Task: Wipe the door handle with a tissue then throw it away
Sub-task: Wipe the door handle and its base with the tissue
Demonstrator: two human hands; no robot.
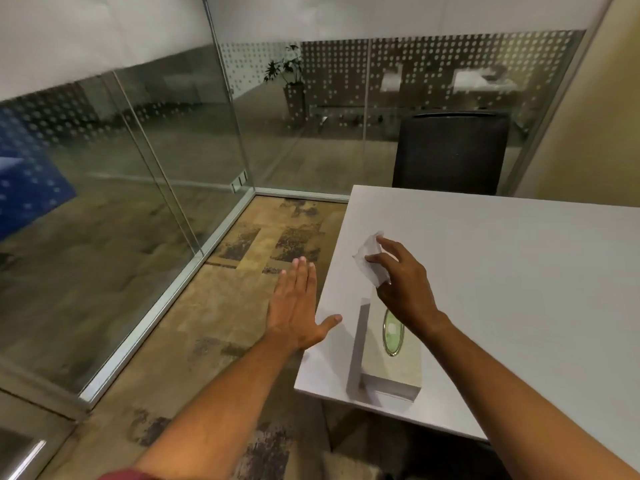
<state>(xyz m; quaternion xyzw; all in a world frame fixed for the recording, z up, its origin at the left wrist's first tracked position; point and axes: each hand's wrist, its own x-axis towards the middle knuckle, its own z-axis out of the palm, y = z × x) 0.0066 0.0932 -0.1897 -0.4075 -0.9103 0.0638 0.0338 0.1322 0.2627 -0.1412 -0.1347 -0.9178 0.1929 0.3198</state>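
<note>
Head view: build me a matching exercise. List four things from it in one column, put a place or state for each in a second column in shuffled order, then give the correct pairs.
Column one:
1. tissue
2. tissue box
3. left hand
4. black chair

Column two:
A. lying on the white table, near its front left corner
B. open and flat, fingers spread, holding nothing
C. pinched in the fingers of the right hand, above the table
D. standing behind the far edge of the table, by the glass wall

Pairs: 1-C, 2-A, 3-B, 4-D
</note>
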